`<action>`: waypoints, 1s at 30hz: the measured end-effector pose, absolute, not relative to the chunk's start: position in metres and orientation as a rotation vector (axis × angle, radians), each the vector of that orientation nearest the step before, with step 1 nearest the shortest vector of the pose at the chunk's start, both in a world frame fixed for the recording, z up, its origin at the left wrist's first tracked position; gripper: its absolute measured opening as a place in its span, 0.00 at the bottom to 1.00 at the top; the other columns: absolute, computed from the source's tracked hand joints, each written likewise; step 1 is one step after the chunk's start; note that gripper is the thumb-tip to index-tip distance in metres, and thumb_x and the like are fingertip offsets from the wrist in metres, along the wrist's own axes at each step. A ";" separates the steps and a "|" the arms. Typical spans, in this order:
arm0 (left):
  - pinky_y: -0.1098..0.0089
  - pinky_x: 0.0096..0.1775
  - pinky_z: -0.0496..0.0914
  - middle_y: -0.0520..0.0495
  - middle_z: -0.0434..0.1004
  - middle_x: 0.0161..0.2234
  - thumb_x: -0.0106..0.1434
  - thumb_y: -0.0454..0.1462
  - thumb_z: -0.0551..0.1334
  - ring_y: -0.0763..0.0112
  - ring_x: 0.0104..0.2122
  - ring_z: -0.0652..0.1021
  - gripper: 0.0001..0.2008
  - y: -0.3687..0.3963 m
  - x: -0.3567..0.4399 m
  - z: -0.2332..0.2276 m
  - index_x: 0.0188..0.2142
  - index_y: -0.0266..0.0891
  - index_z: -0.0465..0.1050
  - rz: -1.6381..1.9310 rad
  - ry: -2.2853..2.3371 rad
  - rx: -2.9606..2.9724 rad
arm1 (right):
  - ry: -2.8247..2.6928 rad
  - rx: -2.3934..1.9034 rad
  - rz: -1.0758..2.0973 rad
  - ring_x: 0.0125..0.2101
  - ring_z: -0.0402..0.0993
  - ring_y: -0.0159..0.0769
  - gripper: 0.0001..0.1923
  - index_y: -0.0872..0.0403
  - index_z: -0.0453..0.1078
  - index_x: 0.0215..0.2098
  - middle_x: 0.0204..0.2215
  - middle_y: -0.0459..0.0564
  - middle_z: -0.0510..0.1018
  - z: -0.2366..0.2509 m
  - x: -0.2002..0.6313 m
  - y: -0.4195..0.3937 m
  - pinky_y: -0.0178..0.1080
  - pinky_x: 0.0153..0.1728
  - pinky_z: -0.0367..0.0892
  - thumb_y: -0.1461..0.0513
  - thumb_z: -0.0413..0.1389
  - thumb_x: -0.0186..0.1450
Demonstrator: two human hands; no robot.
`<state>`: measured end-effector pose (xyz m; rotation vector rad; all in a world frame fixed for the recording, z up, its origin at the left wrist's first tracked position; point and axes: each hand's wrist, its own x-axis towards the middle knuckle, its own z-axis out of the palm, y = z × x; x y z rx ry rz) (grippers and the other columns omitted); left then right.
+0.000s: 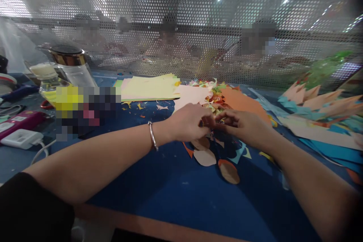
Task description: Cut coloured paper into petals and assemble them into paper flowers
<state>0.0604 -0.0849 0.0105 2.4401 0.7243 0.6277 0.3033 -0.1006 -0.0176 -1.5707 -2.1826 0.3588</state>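
My left hand (188, 123) and my right hand (241, 123) meet fingertip to fingertip over the blue table (170, 185), pinching a small dark paper piece (208, 122) between them. A silver bangle (153, 135) circles my left wrist. Below the hands lie oval paper cutouts: a pale one (204, 157), a brown one (229, 171) and another (200, 143) partly under my left hand. Behind the hands sits a heap of coloured paper scraps (214, 96).
Stacked yellow-green sheets (149, 87) and an orange sheet (245, 103) lie at the back. Spiky pink and teal paper pieces (320, 115) cover the right. A glass jar (72, 66), a white charger (21, 138) and a pink device (24, 119) stand left. A perforated metal screen (181, 26) walls the far edge.
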 end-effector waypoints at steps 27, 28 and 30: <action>0.70 0.34 0.66 0.51 0.76 0.30 0.58 0.25 0.66 0.71 0.31 0.74 0.07 -0.106 0.063 0.027 0.34 0.37 0.74 0.090 0.689 2.412 | -2.317 -1.652 0.662 0.15 0.70 0.34 0.22 0.49 0.74 0.37 0.16 0.43 0.76 0.002 0.285 -0.120 0.36 0.20 0.60 0.42 0.52 0.68; 0.71 0.34 0.66 0.52 0.75 0.29 0.57 0.24 0.66 0.73 0.30 0.74 0.08 -0.102 0.064 0.025 0.33 0.37 0.73 0.183 0.712 2.304 | -2.339 -1.667 0.606 0.16 0.72 0.35 0.20 0.49 0.74 0.35 0.17 0.44 0.77 0.003 0.285 -0.120 0.36 0.21 0.61 0.43 0.53 0.68; 0.71 0.34 0.67 0.53 0.74 0.27 0.59 0.23 0.66 0.76 0.27 0.73 0.09 -0.094 0.065 0.021 0.31 0.36 0.72 0.368 0.779 2.011 | -2.366 -1.685 0.452 0.20 0.75 0.36 0.18 0.49 0.75 0.33 0.20 0.46 0.79 0.005 0.286 -0.120 0.37 0.24 0.62 0.47 0.54 0.69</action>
